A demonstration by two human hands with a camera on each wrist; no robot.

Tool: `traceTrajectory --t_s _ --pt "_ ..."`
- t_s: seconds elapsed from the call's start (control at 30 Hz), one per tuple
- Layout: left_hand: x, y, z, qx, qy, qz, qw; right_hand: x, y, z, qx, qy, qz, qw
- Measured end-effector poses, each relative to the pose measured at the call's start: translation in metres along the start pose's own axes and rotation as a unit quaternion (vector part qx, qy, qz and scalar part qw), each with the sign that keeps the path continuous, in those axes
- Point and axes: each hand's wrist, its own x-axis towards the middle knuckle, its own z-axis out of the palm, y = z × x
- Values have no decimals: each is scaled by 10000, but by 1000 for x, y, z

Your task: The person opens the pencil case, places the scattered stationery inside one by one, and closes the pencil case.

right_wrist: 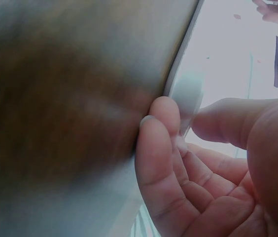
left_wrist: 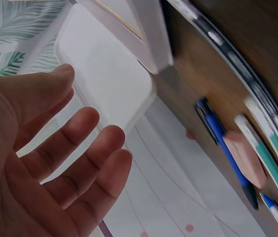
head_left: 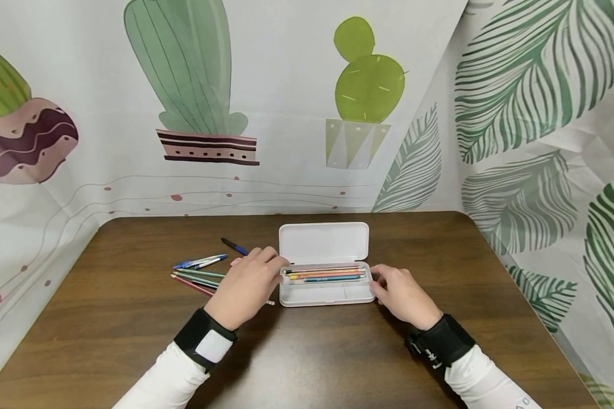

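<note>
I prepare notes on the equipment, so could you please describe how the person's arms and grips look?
The left sleeve and right sleeve are white, the right one with dark lettering. The left wristband is black with a white patch; the right wristband is black with small shiny fittings. The left grip and right grip wear no glove.

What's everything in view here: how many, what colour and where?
table: one, brown, underneath
pencil case: one, white, open on the table
pencils inside: at least three, orange and blue among them
loose pencils: at least three, green and red, left of the case
pens: at least three, partly blue, left of the case
eraser-like block: one, pink, beside a pen
backdrop: count unclear, patterned white and green, behind the table
wristbands: two, black, one per side
sleeves: two, white, below the wristbands
left hand: one, bare, beside the case's left end
right hand: one, bare, touching the case's right end
</note>
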Motion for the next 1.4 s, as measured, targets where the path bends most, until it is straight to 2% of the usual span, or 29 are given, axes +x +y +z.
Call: traceTrajectory --t_s 0.17,0.43,0.7,0.93,1.17,1.4 --pt "-9 -11 -8 -121 78 -75 9999 1 0 0 -4 22 76 10000" --pt "-33 -32 -14 -119 67 -276 9995 0 0 0 17 -16 58 10000" --pt "-52 -52 -18 56 126 -277 9995 0 -1 -1 15 -1 23 10000" --pt "-70 -68 -25 166 118 -610 9979 0 0 0 -4 -9 56 10000" --pt "-84 -80 -28 305 -58 -800 9963 -1 -1 0 72 -82 103 9999" --pt "-92 -89 -26 290 -206 -979 9946 1 0 1 79 -35 94 9999"
